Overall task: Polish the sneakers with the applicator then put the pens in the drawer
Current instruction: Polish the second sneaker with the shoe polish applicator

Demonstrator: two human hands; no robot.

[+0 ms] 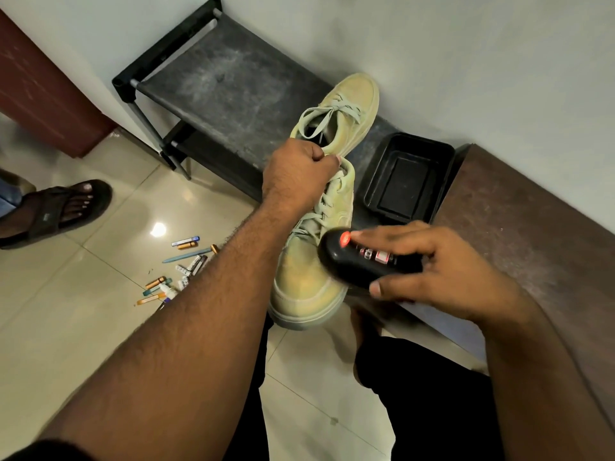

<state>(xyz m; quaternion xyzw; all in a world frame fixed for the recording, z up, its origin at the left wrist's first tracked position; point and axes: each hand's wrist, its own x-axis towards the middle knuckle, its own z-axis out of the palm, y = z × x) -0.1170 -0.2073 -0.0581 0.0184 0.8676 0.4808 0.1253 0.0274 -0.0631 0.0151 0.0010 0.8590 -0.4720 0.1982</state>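
The nearer sneaker (pixel 311 261) was held up off the rack, its long axis running roughly away from the viewer and its toe pointed back toward the person's body, the heel end raised toward the wall. It was grasped at the collar by the left hand (pixel 298 171), whose fingers were curled tight round the heel opening. The black applicator (pixel 362 257) was gripped in the right hand (pixel 429 271), fingers over the top and thumb underneath, and was laid against the right side of the toe box, lying roughly crosswise to the shoe. The polishing step was judged to be in hand, with the first shoe not finished. A stroke along the upper seemed called for next, with the shoe kept steady at the heel. The second sneaker (pixel 342 111) was set on the dusty black rack (pixel 213 78), toe pointed toward the wall, just behind the held one. A black tray (pixel 407 181) lay beside it. The pens (pixel 181 271) were scattered on the tiled floor (pixel 66 311) to the left, not yet gathered; no drawer could be made out.
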